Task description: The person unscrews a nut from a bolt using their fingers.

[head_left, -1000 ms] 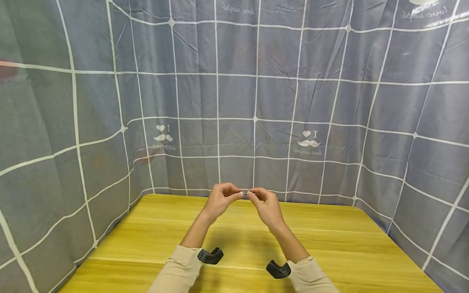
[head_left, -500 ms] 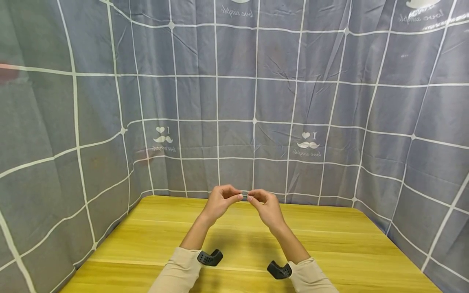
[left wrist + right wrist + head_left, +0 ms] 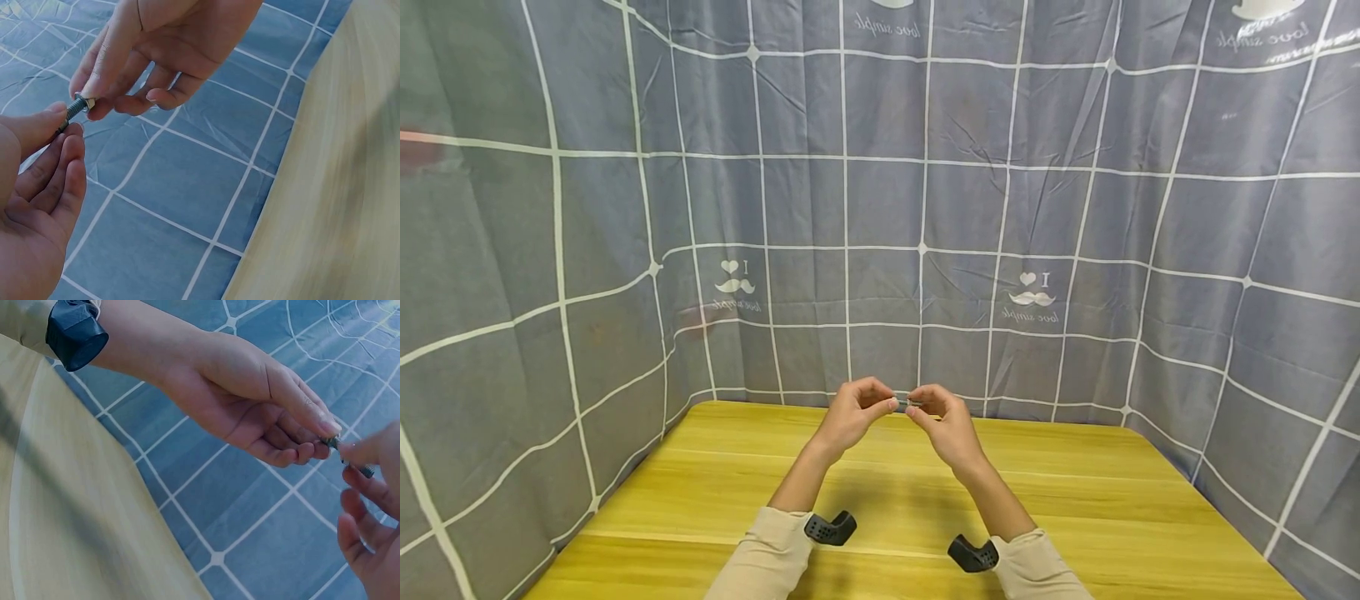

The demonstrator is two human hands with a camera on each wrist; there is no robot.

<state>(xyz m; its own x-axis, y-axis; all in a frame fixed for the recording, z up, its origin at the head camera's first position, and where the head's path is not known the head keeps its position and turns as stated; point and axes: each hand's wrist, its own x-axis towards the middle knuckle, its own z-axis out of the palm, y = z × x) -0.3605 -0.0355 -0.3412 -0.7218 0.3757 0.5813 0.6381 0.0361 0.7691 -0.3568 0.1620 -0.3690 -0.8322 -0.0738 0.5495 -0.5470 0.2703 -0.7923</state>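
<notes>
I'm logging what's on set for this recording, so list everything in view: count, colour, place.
threaded bolt: 1, metallic grey, low centre of the head view
hex nut or bolt head (cannot tell which): 1, silvery, on the bolt
wood-grain table: 1, yellow, across the head view's bottom
grid-patterned curtain: panel count unclear, grey-blue with white lines, behind and beside the table
wrist devices: 2, black, one per wrist
sleeves: 2, beige, on the forearms
left hand: 1, bare, pinching the bolt
right hand: 1, bare, pinching opposite

The bolt point(image 3: 76, 108) bridges the hands point(image 3: 846, 413) point(image 3: 950, 421); room lies between forearms point(image 3: 800, 479) point(image 3: 996, 496), curtain point(image 3: 880, 200) beyond.
</notes>
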